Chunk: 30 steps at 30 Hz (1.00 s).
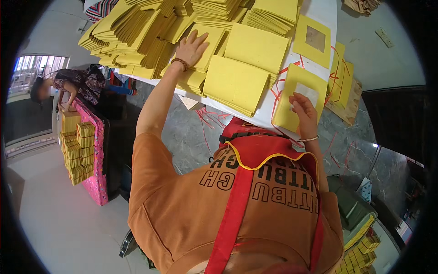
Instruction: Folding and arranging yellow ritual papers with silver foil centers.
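Observation:
My left hand point(191, 49) lies with spread fingers on a stack of folded yellow paper point(211, 42); a beaded bracelet circles its wrist. My right hand point(304, 112), with a bangle at the wrist, is over a yellow paper stack point(286, 108) at the table's near right edge. Its fingers are curled together above the pale square point(310, 92) in the middle of that stack; whether they pinch anything is hidden. Between my hands lie folded yellow stacks point(235, 84). Beyond the right hand rests another yellow stack point(299, 48) with a greyish square centre.
More yellow paper piles point(132, 32) crowd the white-covered table point(331, 9). Red strings point(275, 93) lie along its edge. Tied yellow bundles point(345, 77) sit on brown board at right. Another person point(80, 84) bends over a pink-covered table point(98, 150) holding bundles.

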{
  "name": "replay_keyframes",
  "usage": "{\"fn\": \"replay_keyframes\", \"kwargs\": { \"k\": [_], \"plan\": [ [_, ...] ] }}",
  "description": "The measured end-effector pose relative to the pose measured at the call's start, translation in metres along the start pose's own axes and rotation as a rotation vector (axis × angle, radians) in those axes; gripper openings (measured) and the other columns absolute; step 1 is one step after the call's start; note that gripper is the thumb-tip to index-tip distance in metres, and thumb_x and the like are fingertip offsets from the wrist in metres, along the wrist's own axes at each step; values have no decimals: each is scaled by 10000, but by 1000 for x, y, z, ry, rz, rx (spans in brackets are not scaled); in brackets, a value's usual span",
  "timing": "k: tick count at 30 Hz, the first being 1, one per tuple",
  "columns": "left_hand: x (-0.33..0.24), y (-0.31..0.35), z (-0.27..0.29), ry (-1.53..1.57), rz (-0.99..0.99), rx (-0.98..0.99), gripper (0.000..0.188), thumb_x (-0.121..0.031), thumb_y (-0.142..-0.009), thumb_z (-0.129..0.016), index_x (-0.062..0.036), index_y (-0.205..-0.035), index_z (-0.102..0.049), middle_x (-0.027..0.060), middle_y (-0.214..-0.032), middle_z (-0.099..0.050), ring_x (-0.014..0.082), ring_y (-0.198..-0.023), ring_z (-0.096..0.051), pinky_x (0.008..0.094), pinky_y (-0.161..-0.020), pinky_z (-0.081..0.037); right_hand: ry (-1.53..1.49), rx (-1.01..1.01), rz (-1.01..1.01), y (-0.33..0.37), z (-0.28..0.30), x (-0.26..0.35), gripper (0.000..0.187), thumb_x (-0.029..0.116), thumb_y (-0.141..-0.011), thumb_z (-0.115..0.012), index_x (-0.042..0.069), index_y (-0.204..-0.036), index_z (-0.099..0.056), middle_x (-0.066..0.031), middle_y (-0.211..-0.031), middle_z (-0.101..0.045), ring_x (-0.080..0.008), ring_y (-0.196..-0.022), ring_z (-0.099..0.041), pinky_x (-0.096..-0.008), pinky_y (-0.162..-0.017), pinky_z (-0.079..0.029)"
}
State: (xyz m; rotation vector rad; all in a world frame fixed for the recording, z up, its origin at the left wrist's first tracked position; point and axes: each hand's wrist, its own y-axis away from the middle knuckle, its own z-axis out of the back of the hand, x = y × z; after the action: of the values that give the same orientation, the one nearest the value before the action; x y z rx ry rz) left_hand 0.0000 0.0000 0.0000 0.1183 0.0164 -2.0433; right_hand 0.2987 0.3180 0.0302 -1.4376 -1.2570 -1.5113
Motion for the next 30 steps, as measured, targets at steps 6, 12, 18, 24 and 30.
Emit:
{"fn": "replay_keyframes", "kwargs": {
  "k": [6,12,18,24,30],
  "plan": [
    [-4,-11,24,616,248,-86,729,-473,-730,-604,-95,-1293,-336,198,-1172,-503,302,-1090,-485,347,-908,-385,-20,27,42,8,-3,-9,306,161,-858,-519,44,-1140,-505,-48,-1037,-581,-122,-959,-529,-237,-777,-402],
    [11,-20,18,413,217,-96,663,-508,-777,-506,-139,-1300,-332,166,-1215,-480,319,-1120,-454,393,-921,-363,2,9,21,9,3,-17,303,158,-861,-515,35,-1137,-504,-50,-1032,-582,-117,-950,-528,-238,-771,-405],
    [-7,-15,31,194,253,-186,501,-498,-830,-412,-201,-1233,-427,109,-1202,-494,306,-1102,-459,530,-884,-315,-15,-39,-23,6,9,-25,293,160,-859,-523,48,-1129,-512,-27,-1013,-587,-93,-920,-529,-222,-753,-402],
    [-24,-13,61,118,273,-183,442,-493,-828,-424,-201,-1142,-530,86,-1198,-500,282,-1094,-463,535,-875,-303,-79,-56,-14,4,10,-21,275,142,-853,-540,22,-1100,-527,-30,-987,-594,-87,-898,-526,-207,-752,-400],
    [-35,-9,77,223,119,-387,380,-431,-827,-480,-208,-1127,-544,58,-1192,-509,263,-1090,-465,508,-868,-314,-60,-151,-7,3,30,-14,268,124,-854,-526,44,-1110,-529,-32,-995,-594,-92,-901,-533,-212,-744,-401]
  ]
}}
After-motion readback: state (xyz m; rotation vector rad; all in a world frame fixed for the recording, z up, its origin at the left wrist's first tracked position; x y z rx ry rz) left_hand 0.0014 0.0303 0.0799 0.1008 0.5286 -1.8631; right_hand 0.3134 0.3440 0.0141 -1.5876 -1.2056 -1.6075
